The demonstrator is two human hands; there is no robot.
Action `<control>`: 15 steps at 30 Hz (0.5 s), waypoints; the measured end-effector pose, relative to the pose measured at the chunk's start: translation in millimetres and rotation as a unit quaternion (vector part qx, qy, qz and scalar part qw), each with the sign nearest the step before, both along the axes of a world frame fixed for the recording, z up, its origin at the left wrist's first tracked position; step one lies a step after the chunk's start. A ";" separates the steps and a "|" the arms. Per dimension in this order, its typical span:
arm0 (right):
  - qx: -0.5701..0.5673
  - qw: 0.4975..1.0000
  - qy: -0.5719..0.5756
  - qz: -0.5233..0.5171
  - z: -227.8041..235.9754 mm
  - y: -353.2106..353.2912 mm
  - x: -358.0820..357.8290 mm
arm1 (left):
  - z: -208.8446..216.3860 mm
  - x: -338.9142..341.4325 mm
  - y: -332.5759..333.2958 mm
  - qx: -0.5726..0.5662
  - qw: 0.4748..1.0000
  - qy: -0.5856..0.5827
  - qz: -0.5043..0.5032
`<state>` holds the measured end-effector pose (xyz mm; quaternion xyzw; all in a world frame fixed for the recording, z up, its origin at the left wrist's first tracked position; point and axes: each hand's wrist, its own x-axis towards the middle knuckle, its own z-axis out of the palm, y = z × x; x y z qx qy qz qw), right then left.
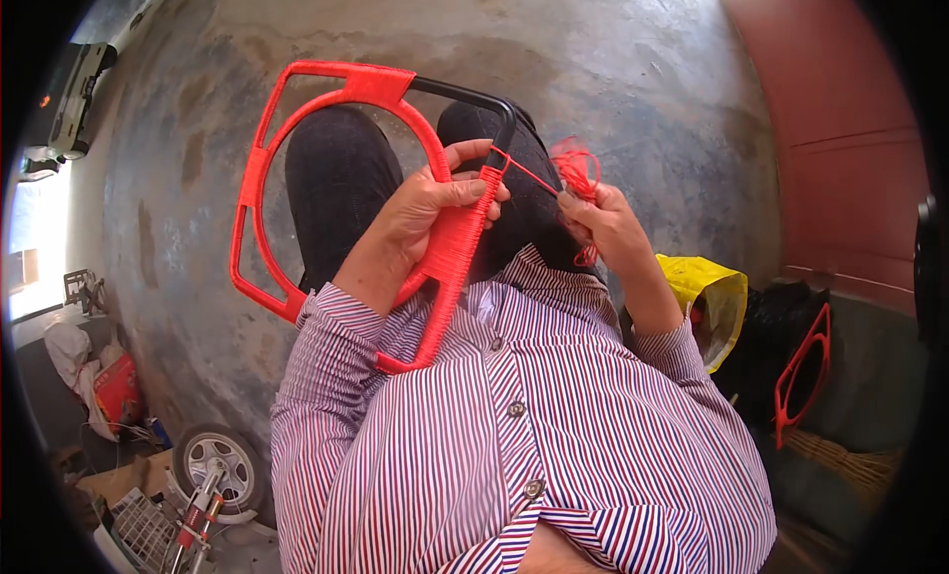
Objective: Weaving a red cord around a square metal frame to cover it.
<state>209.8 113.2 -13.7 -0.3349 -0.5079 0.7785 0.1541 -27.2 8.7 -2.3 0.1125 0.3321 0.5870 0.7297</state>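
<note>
Head view. The frame (297, 169), a metal loop mostly wound in red cord, rests across the person's lap, spanning from 9 o'clock to centre. Its top bar at 12 o'clock is bare black. The left hand (430, 213) is closed around the wrapped right-hand bar at centre, its grip pressed together on the frame. The right hand (603, 223), just right of centre, pinches a red cord (529, 176) drawn taut to the bar; a loose bundle of cord (576, 169) sits above its fingers.

Hidden or unclear: the frame's lower end disappears behind the striped shirt (514, 445). The right hand's fingertips are masked by the bundle. Both knees (341, 188) show only through the frame's openings.

Surroundings: a bare, stained concrete floor (593, 60) fills the upper half. At 3 o'clock lie a yellow bag (714, 292) and a second red frame (803, 371), beside a reddish wall (840, 109). At 7 o'clock stands a small wheel (217, 460), with clutter too distorted to identify.
</note>
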 end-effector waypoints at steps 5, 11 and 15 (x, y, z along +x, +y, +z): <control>-0.035 0.998 0.051 -0.030 -14.6 -14.8 10.8 | -3.8 -0.8 0.8 0.002 1.000 -0.006 0.003; -0.095 0.982 0.107 -0.120 -30.6 -7.3 25.1 | -0.6 -2.0 -0.5 -0.007 1.000 -0.010 0.006; -0.013 0.992 -0.052 -0.117 -44.4 22.7 19.1 | -2.0 -2.3 -0.1 -0.019 0.999 -0.014 0.036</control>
